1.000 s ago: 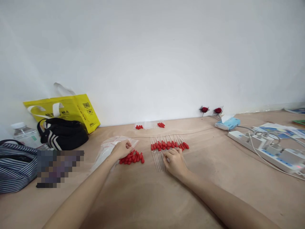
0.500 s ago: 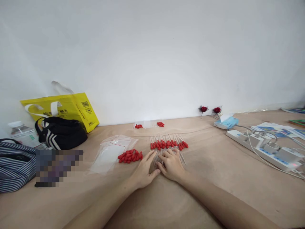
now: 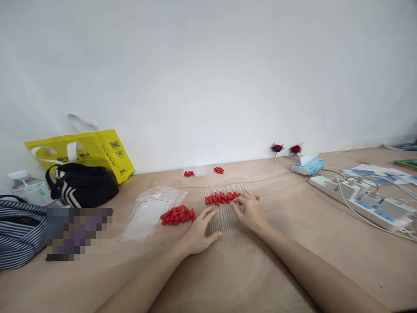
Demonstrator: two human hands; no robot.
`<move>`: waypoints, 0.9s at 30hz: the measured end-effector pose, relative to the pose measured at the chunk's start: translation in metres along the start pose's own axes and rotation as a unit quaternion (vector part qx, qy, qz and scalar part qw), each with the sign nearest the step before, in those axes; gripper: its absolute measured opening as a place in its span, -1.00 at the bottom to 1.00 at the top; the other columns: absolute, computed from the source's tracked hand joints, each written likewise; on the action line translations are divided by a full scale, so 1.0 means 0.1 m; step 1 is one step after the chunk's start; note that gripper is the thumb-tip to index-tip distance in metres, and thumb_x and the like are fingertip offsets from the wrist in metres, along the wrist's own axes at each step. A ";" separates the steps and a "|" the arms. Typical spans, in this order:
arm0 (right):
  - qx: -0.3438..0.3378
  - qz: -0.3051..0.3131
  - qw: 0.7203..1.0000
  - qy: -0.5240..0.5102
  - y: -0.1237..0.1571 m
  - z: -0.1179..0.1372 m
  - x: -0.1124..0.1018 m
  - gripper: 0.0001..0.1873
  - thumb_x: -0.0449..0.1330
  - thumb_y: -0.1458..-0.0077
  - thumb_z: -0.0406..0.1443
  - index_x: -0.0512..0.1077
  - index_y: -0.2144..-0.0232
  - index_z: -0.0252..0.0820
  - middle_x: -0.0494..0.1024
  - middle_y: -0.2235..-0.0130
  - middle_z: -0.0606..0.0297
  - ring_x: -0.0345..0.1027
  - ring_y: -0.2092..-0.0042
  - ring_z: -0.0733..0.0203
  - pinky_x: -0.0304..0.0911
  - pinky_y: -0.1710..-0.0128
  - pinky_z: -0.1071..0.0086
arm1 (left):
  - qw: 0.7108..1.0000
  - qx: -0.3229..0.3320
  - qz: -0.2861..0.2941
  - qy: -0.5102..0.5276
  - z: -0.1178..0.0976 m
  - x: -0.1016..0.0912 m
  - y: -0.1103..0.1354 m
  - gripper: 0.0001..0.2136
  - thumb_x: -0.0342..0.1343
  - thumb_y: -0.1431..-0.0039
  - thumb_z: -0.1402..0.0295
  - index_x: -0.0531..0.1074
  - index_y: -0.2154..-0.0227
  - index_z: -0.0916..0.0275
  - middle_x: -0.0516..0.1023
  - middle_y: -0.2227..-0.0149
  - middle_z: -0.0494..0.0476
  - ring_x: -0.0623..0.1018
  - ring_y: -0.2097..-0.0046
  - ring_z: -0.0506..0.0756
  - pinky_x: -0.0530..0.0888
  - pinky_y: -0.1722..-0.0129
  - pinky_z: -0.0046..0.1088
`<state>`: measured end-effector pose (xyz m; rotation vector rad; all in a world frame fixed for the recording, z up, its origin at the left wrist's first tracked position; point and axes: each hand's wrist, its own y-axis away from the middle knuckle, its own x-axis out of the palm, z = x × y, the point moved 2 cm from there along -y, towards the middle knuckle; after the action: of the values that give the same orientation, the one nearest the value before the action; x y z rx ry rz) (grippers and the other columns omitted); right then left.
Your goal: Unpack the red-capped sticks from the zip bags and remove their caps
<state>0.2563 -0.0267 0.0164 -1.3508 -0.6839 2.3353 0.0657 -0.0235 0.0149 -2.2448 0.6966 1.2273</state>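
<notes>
A row of clear thin droppers with red rubber bulbs (image 3: 221, 198) lies on the brown table. My left hand (image 3: 199, 230) rests flat and open at the near left end of the row, fingers stretched toward the tubes. My right hand (image 3: 250, 211) lies over the right end of the row, its fingers curled onto the bulbs there; I cannot make out whether it grips one. A loose pile of red bulbs (image 3: 177, 215) sits just left of my left hand, beside a stack of clear zip bags (image 3: 151, 208).
Two small bags with red bulbs (image 3: 202, 171) lie by the wall. At left stand a yellow bag (image 3: 97, 150), a black striped bag (image 3: 83, 184), a water bottle (image 3: 26, 184) and a striped bag (image 3: 19, 230). A power strip (image 3: 361, 200), tissue pack (image 3: 308, 165) and papers sit right.
My left hand left the loose red bulbs and came to the near left end of the dropper row. My right hand slid from the row's middle to its right end.
</notes>
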 end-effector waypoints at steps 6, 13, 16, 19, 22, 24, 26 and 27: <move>0.224 -0.017 0.974 0.019 -0.19 -0.71 -0.23 -0.77 0.04 0.04 -0.18 0.45 0.49 -0.11 0.47 0.44 0.31 0.30 0.31 0.19 -0.06 0.27 0.31 | 1.000 0.013 0.008 0.000 0.03 -0.02 -0.02 -0.51 0.04 -0.04 0.25 0.15 -0.06 0.22 0.09 -0.15 0.26 0.16 -0.15 0.19 0.17 -0.10 -0.18; 0.302 0.076 0.950 0.006 -0.20 -0.84 -0.14 -0.60 0.06 0.15 0.04 0.44 0.46 -0.11 0.52 0.37 0.27 0.34 0.27 0.09 0.04 0.32 0.32 | 0.999 0.005 -0.034 -0.018 0.08 -0.01 0.07 -0.48 0.04 -0.03 0.18 0.13 -0.06 0.20 0.06 -0.16 0.26 0.14 -0.16 0.22 0.20 -0.08 -0.14; 0.304 0.077 0.949 0.040 -0.21 -0.77 -0.09 -0.57 0.09 0.19 0.06 0.45 0.45 -0.14 0.52 0.38 0.21 0.35 0.26 0.05 0.06 0.28 0.28 | 0.998 0.007 -0.051 -0.027 0.09 -0.01 0.09 -0.49 0.05 -0.03 0.19 0.14 -0.05 0.18 0.07 -0.15 0.25 0.15 -0.15 0.22 0.22 -0.07 -0.15; 0.297 0.058 0.952 0.054 -0.22 -0.72 -0.07 -0.65 0.09 0.16 -0.01 0.46 0.50 -0.14 0.52 0.40 0.18 0.35 0.27 0.04 0.06 0.24 0.24 | 0.998 0.018 -0.060 -0.031 0.09 0.01 0.10 -0.51 0.05 -0.02 0.19 0.16 -0.04 0.18 0.08 -0.15 0.25 0.13 -0.16 0.22 0.20 -0.08 -0.14; 0.284 0.025 0.957 0.046 -0.23 -0.70 -0.08 -0.72 0.08 0.11 -0.10 0.45 0.57 -0.15 0.52 0.42 0.19 0.35 0.28 0.06 0.04 0.21 0.22 | 0.995 0.036 -0.087 -0.026 0.08 0.02 0.10 -0.54 0.05 -0.03 0.22 0.18 -0.02 0.18 0.11 -0.13 0.23 0.14 -0.16 0.20 0.19 -0.08 -0.16; 0.283 0.009 0.958 0.043 -0.22 -0.69 -0.08 -0.70 0.05 0.07 -0.11 0.44 0.58 -0.16 0.52 0.42 0.21 0.35 0.28 0.08 0.04 0.21 0.24 | 0.992 0.046 -0.120 -0.013 0.07 0.01 0.10 -0.60 0.05 -0.04 0.25 0.25 0.03 0.18 0.18 -0.09 0.22 0.21 -0.12 0.18 0.22 -0.07 -0.19; 0.280 -0.012 0.960 -0.008 -0.21 -0.66 -0.07 -0.66 0.01 0.04 -0.08 0.43 0.57 -0.18 0.50 0.47 0.23 0.34 0.34 0.14 0.07 0.29 0.31 | 0.986 0.042 -0.159 0.012 0.04 -0.03 0.08 -0.70 0.02 -0.06 0.28 0.34 0.12 0.20 0.30 0.02 0.22 0.33 -0.02 0.15 0.31 0.01 -0.25; 0.274 -0.031 0.959 -0.063 -0.19 -0.62 -0.06 -0.63 0.01 0.05 -0.06 0.42 0.58 -0.19 0.49 0.51 0.25 0.33 0.40 0.18 0.08 0.35 0.35 | 0.984 0.034 -0.174 0.030 0.02 -0.04 0.05 -0.75 0.00 -0.07 0.28 0.39 0.19 0.22 0.37 0.10 0.21 0.40 0.07 0.13 0.36 0.08 -0.29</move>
<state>0.3143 0.0004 0.0048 -0.9225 -0.0830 2.3283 0.0589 -0.0255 0.0168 -2.2350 0.3389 0.9545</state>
